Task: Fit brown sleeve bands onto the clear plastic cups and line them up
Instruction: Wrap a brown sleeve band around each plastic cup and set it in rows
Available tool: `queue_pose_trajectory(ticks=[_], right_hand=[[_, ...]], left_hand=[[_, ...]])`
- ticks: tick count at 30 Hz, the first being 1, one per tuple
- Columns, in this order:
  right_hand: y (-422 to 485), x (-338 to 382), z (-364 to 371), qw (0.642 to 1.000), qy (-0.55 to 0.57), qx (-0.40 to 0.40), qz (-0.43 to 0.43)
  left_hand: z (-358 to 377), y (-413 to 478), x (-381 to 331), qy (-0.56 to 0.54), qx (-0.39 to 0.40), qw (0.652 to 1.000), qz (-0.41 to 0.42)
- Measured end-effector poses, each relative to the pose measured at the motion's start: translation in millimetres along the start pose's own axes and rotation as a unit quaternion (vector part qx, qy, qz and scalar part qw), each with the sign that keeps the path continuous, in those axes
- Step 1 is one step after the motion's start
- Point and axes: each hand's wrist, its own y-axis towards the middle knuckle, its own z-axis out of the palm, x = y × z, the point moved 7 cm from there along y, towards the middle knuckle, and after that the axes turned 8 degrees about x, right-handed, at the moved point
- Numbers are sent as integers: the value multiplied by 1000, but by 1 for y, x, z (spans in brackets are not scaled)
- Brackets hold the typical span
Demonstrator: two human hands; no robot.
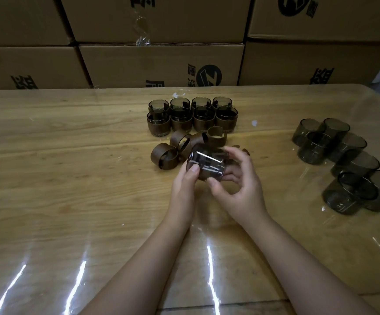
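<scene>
Left hand [184, 185] and right hand [241, 187] reach forward from bare forearms and meet over the middle of the wooden table [70, 178]. Their fingers and thumbs curl round one clear cup [207, 163], tipped on its side. Just beyond lie loose brown bands [164, 155], then two rows of four banded cups [192, 117]. Bare cups [334, 153] cluster near the right edge. Open tabletop spreads to the left; cardboard boxes [161, 60] wall the far edge.

I've open table [59, 189] toward the left edge; bare cups [311, 148] crowd the right edge, loose bands [164, 155] and banded cups [203, 121] the middle.
</scene>
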Motion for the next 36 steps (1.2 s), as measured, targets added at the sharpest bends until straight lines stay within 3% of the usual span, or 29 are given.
queue_pose_trajectory(ticks=[4,8,15,20,25,28,32,36], right_hand=[[-3,3,6,994,-96,55,-23],[1,-2,2,986,-163,25,7],[-1,-11,0,993,-92,-48,60],[-1,-7,11,995,-87,-3,49],[-1,5,27,990,-137,32,34],[-1,17,30,975,-213,53,-29],[-4,31,33,948,-259,101,-155],[-3,34,30,925,-297,111,-211]], left_hand=[[-6,-2,3,-24,-25,999,-24],[-4,-1,-2,2,-34,999,0],[5,-1,-6,66,-38,997,18],[5,-1,-5,103,-46,994,12],[-9,0,1,9,-80,996,-25],[-17,1,6,-69,-102,991,-48],[-10,1,14,-236,-59,963,-118],[1,2,14,-289,4,950,-122]])
